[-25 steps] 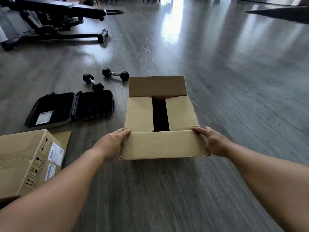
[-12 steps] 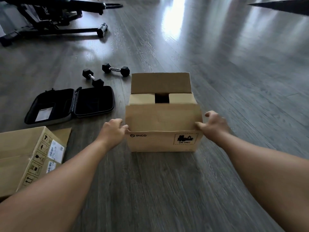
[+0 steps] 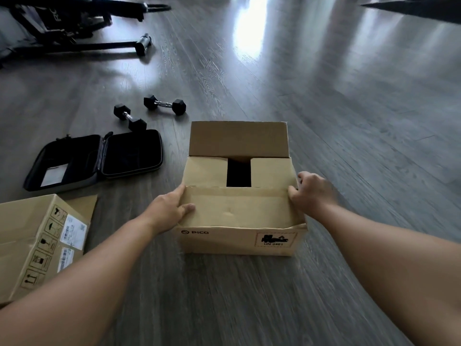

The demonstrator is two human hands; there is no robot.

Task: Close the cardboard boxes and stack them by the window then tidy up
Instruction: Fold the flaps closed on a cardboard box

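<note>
Left hand (image 3: pixel 168 212) pinches the cardboard box (image 3: pixel 239 221) near flap's corner; right hand (image 3: pixel 311 193) grips its other end.

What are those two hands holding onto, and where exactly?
The near flap of the cardboard box: the left hand grips its left end, the right hand its right end.

Cardboard box (image 3: pixel 239 221) on floor (image 3: pixel 349 121), centre, near person. Near flap (image 3: pixel 237 207) folded partly over top; left hand (image 3: pixel 169 211) at flap's left end, right hand (image 3: pixel 311 193) at its right end. Two side flaps folded in, gap between. Far flap (image 3: pixel 238 139) upright behind. Second box (image 3: pixel 37 240) left of first, well apart. Open case (image 3: pixel 97 159) behind second box, left of first. Two dumbbells (image 3: pixel 149 111) just behind case. Bench frame (image 3: pixel 74 28) far left, behind all.
</note>
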